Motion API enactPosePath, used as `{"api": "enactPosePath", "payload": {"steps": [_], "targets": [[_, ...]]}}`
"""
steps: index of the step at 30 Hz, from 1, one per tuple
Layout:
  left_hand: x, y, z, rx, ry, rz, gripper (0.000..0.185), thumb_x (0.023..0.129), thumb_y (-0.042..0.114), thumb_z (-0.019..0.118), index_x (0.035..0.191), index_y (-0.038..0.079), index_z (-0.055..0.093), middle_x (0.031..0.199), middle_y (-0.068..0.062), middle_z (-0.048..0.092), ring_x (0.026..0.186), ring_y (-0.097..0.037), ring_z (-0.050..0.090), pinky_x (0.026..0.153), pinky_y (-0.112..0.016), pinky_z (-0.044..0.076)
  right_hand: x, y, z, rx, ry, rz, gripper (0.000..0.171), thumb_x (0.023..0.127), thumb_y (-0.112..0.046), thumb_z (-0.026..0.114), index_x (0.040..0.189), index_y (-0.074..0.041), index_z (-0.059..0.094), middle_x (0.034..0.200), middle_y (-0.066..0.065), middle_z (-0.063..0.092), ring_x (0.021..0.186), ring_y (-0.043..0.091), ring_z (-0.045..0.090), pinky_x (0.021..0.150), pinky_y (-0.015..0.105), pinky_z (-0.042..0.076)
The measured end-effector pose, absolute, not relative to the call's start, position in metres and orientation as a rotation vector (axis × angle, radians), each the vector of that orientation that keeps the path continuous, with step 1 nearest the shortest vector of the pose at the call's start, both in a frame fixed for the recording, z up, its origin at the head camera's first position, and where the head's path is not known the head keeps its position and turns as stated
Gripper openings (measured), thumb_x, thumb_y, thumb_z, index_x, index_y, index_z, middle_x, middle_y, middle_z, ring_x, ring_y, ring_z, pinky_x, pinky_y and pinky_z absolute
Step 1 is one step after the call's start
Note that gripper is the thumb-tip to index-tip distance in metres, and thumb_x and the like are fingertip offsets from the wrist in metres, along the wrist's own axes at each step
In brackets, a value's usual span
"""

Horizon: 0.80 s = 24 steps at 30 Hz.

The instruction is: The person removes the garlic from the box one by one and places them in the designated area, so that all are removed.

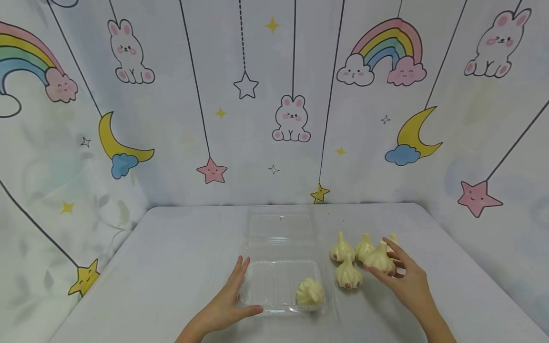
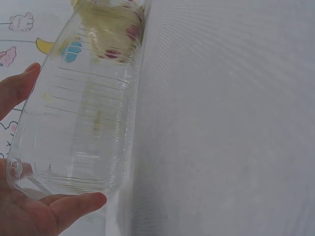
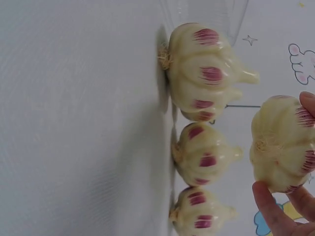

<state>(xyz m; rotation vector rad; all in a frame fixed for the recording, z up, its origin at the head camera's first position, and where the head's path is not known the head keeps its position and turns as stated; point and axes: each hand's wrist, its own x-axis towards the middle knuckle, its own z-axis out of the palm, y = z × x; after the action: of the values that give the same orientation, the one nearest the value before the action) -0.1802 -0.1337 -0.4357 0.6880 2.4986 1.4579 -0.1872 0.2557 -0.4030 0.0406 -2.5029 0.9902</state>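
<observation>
A clear plastic clamshell box (image 1: 274,281) lies open in the middle of the table, its lid (image 1: 280,226) folded back. One garlic bulb (image 1: 310,291) sits in its front right corner. My left hand (image 1: 250,286) rests against the box's left side with straight fingers, the thumb along the front edge; in the left wrist view the box (image 2: 83,123) lies between my fingers (image 2: 15,91) and thumb. My right hand (image 1: 386,264) pinches another garlic bulb (image 1: 380,259), which the right wrist view shows off the table (image 3: 283,142). Several more bulbs (image 1: 348,275) stand beside it.
The loose bulbs (image 3: 204,69) cluster just right of the box. The grey table (image 1: 171,267) is closed in by cartoon-print walls (image 1: 291,119) at the back and on both sides.
</observation>
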Motion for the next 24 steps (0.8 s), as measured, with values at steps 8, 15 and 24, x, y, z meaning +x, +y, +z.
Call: {"api": "enactPosePath", "payload": {"steps": [8, 15, 24], "targets": [[-0.18, -0.134, -0.435, 0.681, 2.497, 1.46, 0.094, 0.073, 0.033, 0.065, 0.136, 0.031, -0.005, 0.139, -0.014, -0.018, 0.121, -0.047, 0.005, 0.082, -0.057, 0.034, -0.19, 0.262, -0.415, 0.043, -2.553, 1.067, 0.068, 0.069, -0.031, 0.07, 0.128, -0.022, 0.038, 0.105, 0.022, 0.052, 0.087, 0.033, 0.052, 0.056, 0.025, 0.049], [-0.18, -0.134, -0.435, 0.693, 2.492, 1.46, 0.094, 0.073, 0.032, 0.065, 0.136, 0.03, -0.006, 0.138, -0.014, -0.018, 0.121, -0.047, 0.006, 0.082, -0.057, 0.034, -0.193, 0.266, -0.421, 0.016, -2.639, 1.065, 0.071, 0.069, -0.036, 0.068, 0.13, -0.022, 0.035, 0.107, 0.022, 0.052, 0.09, 0.035, 0.052, 0.056, 0.026, 0.047], [-0.181, -0.133, -0.435, 0.707, 2.502, 1.461, 0.095, 0.073, 0.032, 0.065, 0.136, 0.029, -0.005, 0.138, -0.016, -0.018, 0.12, -0.048, 0.006, 0.081, -0.058, 0.034, -0.196, 0.263, -0.421, -0.001, -2.746, 1.047, 0.077, 0.067, -0.042, 0.068, 0.131, -0.015, 0.033, 0.109, 0.025, 0.051, 0.088, 0.034, 0.053, 0.062, 0.035, 0.048]]}}
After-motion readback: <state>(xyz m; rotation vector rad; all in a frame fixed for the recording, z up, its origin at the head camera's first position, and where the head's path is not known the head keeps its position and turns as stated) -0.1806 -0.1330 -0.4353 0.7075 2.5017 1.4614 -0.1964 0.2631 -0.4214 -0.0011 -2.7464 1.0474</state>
